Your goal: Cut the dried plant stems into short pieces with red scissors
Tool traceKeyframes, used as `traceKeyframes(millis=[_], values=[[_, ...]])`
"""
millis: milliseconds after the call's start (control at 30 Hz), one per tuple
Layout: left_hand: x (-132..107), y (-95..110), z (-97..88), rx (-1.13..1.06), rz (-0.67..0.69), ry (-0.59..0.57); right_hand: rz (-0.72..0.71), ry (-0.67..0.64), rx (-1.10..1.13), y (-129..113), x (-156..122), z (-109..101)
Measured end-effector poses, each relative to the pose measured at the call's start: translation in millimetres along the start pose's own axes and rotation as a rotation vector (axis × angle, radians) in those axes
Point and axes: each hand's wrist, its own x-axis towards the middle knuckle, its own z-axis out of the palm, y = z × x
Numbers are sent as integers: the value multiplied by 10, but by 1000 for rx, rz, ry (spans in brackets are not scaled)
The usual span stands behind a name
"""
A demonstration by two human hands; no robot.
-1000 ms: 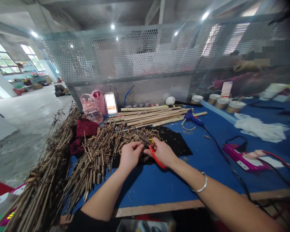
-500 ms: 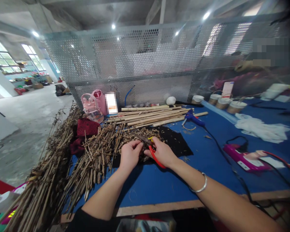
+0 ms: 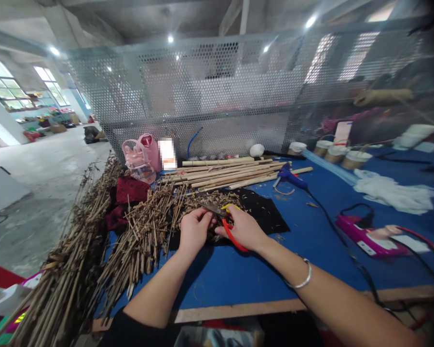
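Head view: my right hand (image 3: 245, 229) grips red-handled shears (image 3: 227, 227); my left hand (image 3: 194, 231) pinches twig cuttings (image 3: 207, 201) beside the blades.

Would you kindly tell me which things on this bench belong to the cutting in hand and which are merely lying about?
In use: right hand, gripping the red-handled shears; left hand, at the dry twigs; black cloth beneath them.
Lying about: blue glue gun; pink bag; white cloth; paper cups.
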Motion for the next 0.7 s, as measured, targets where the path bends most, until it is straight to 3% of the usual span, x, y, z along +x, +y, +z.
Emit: traceKeyframes(millis=[133,333,567,700], values=[[-6,-7,17,-27,13,-16,23,-3,50,5,-12,19],[-7,-25,31,-133,-90,-43,41,-17,81,13,-13,32],[25,-31,16,-166,-123,38,71,-69,97,24,1,2],[31,-20,14,-179,-105,51,10,-39,54,19,-9,12]])
